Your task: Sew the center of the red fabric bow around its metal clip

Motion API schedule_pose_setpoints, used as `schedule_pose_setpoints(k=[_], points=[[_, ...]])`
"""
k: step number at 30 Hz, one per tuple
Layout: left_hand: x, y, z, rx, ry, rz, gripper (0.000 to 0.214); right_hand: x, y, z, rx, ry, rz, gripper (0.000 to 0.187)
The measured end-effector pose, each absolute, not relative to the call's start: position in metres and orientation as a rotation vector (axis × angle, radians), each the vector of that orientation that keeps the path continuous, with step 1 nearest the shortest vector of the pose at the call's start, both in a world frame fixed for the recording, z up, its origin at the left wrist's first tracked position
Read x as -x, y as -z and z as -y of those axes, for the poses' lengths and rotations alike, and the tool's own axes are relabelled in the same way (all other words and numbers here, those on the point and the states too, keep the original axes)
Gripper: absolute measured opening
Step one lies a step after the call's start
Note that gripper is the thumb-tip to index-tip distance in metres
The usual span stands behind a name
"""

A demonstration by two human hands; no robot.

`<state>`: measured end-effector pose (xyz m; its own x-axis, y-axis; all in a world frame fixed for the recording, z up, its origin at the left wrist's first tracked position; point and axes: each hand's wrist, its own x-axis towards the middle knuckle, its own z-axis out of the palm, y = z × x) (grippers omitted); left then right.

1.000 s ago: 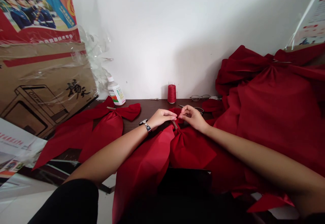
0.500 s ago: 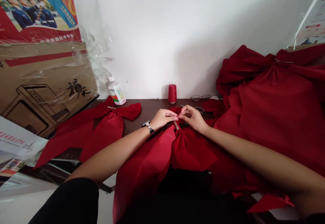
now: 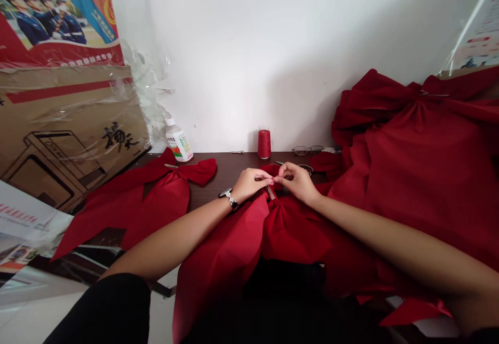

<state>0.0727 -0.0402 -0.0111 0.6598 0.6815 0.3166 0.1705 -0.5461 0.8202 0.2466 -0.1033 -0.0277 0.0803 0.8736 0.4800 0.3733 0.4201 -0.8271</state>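
My left hand (image 3: 249,184) and my right hand (image 3: 297,182) meet fingertip to fingertip just above a red fabric bow (image 3: 296,232). Both are closed in a pinch, thumb against finger; whatever lies between the tips is too small to make out. A metal clip (image 3: 270,193) sits at the bow's gathered middle, right below the fingers. The bow's long tails hang over the table's front edge, and my hands partly hide its upper loops. Behind my right hand lie scissors (image 3: 307,168), partly covered.
A red thread spool (image 3: 264,144) with needles on top stands by the wall, with eyeglasses (image 3: 307,150) to its right. At left are a white bottle (image 3: 179,142), another clipped bow (image 3: 166,193) and a cardboard box (image 3: 74,126). Red bows (image 3: 429,167) are heaped at right.
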Motion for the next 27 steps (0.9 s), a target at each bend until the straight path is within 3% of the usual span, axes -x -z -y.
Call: schedule_pose_setpoints(k=[11,27], points=[[-0.071,0.011,0.032,-1.904,-0.684,-0.600,0.021,-0.253,0.029,0.096,1.101,-0.620,1.634,0.030],[-0.071,0.010,0.030,-1.883,-0.613,-0.599,0.023,-0.256,0.022,0.101,1.127,-0.377,1.931,0.008]])
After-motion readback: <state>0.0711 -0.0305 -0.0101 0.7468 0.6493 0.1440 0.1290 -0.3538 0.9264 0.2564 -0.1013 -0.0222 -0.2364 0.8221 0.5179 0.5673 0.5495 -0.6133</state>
